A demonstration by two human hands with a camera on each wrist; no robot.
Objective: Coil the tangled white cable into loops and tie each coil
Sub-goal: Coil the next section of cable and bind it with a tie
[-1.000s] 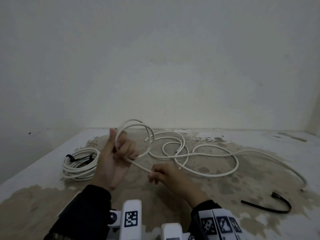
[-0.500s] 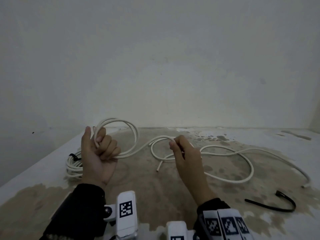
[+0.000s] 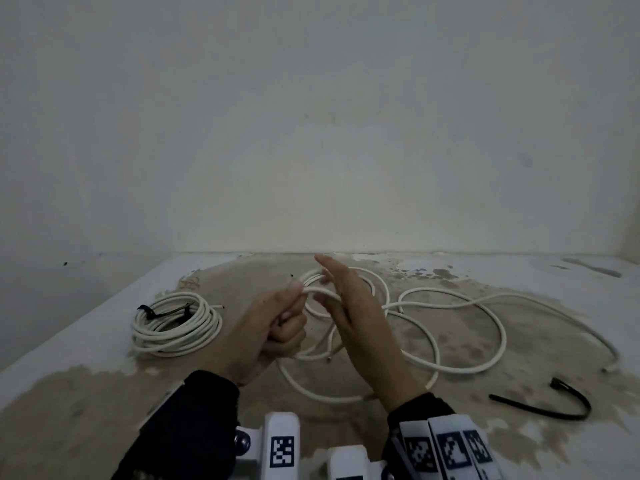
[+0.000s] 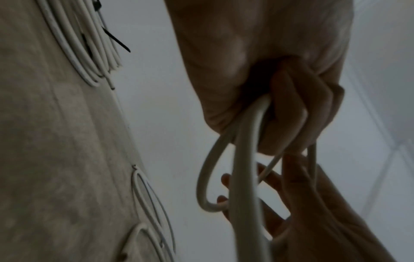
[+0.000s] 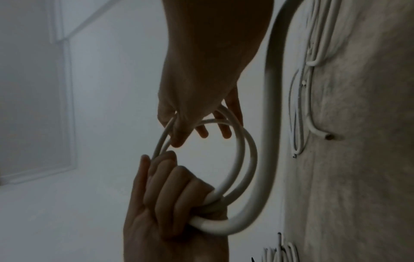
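My left hand (image 3: 289, 308) grips a small bundle of white cable loops (image 3: 317, 291) in its curled fingers, held above the floor. In the right wrist view two loops (image 5: 240, 159) stand out from that fist (image 5: 170, 186). My right hand (image 3: 334, 289) is just beside it, fingers straight, resting against the loops with the cable running between thumb and fingers (image 5: 201, 132). The left wrist view shows the fist (image 4: 280, 115) with the spread right fingers (image 4: 275, 179) beyond it. The rest of the cable (image 3: 498, 323) trails loose over the floor to the right.
A finished coil (image 3: 176, 327) bound with a black tie lies on the floor to the left. A loose black tie (image 3: 540, 408) lies at the right front. The stained floor (image 3: 104, 393) meets a plain wall just behind the cable.
My right hand, which pinched the cable away from the left, has come over to the left hand and straightened its fingers. The left fist moved right and now holds more loops.
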